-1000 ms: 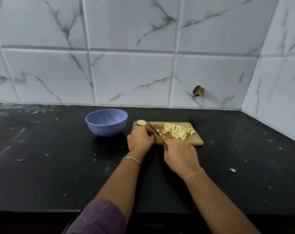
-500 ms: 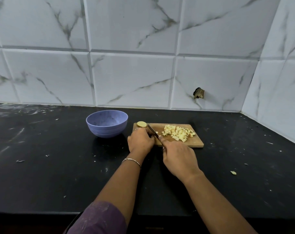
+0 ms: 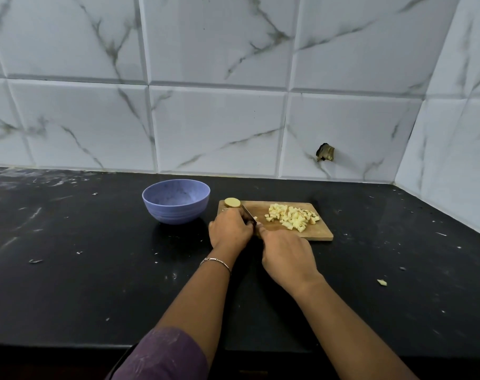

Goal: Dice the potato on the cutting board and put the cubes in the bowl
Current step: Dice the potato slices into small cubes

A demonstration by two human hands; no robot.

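Knife point(image 3: 248, 213) is gripped in right hand point(image 3: 285, 256). Left hand point(image 3: 230, 229) is curled down on cutting board point(image 3: 318, 234) beside the blade, presumably pinning potato; its hold cannot be told. Cubes point(image 3: 292, 217) are heaped at board's right, clear of the blade; bowl point(image 3: 175, 201) is set just left, within reach, no cubes seen inside

A black countertop point(image 3: 68, 283), flecked with pale specks and smears, meets a white, grey-veined tile wall point(image 3: 219, 127). One tile has a dark broken hole point(image 3: 325, 153).

Home kitchen: black stone counter point(image 3: 68, 283) against marble-patterned wall tiles point(image 3: 214, 130), with wooden cutting board point(image 3: 319, 233) and bowl point(image 3: 175, 212).
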